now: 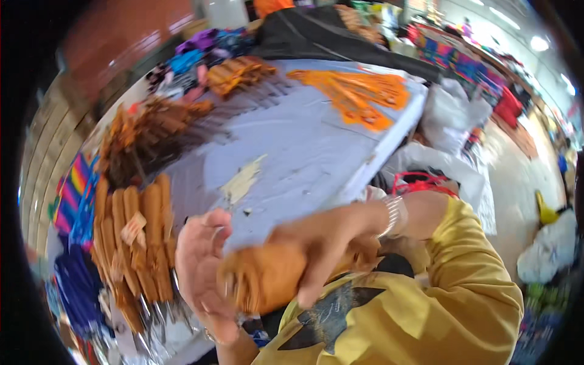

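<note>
My right hand (331, 234), with a pale bracelet at the wrist, is wrapped over a thick bundle of folded orange-brown fabric pieces (264, 277) close to my body. Cupped beside the bundle's left end is my left hand (204, 274), palm toward it and fingers apart. Whether that palm touches the fabric I cannot tell, as motion blurs both. Left of my left hand lie long brown fabric bundles (137, 234) in a row, with thin shiny strips at their lower ends. Bright orange flat pieces (359, 94) are fanned out at the table's far right.
A pale-covered table (286, 146) spreads ahead, with a torn cream scrap (243, 179) on it. More brown bundles (152, 131) are heaped along its left side. Dark cloth (322, 36) borders the back. White plastic bags (450, 115) stand right of the table.
</note>
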A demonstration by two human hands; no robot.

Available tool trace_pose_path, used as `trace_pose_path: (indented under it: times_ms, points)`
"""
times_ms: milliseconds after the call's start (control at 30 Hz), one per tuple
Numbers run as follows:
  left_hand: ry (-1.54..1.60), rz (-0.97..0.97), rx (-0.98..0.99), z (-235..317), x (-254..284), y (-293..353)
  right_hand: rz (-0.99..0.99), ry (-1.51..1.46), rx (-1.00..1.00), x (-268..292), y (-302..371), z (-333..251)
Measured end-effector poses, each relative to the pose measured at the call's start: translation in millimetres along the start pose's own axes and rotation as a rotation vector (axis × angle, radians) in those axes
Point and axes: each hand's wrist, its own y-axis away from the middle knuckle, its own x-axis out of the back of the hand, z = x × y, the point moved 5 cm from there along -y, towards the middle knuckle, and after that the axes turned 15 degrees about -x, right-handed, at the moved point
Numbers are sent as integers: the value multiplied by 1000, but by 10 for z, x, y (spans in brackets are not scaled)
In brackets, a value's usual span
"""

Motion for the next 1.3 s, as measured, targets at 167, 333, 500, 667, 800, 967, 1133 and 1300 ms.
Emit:
trace_pose_path:
  times_ms: [167, 333, 500, 667, 800, 967, 1133, 1300]
  points:
    - [316, -88, -32, -188, -346, 50, 180, -232, -44, -119, 38, 376]
    - [-16, 208, 178, -596, -471, -163, 1025, 358, -130, 240, 292, 361]
    - [532, -432, 81, -520, -885, -241, 93, -630, -202, -48, 390, 860]
    - [177, -127, 390, -1013, -1039, -257, 1094, 288, -125, 467, 718, 853]
    - [287, -64, 430, -1455, -1219, -386, 1317, 335, -312, 742, 1239, 882]
    - [13, -294, 426, -1928, -1214, -464, 1583, 485, -921, 1454, 2436, 1151]
    - [-258, -555, 333, -2436, -1079, -471, 1478, 662, -1076, 1606, 2648, 1523]
    - [-420, -638, 191, -2737, -1190, -583, 1175, 522, -925, 1374, 2096, 1537]
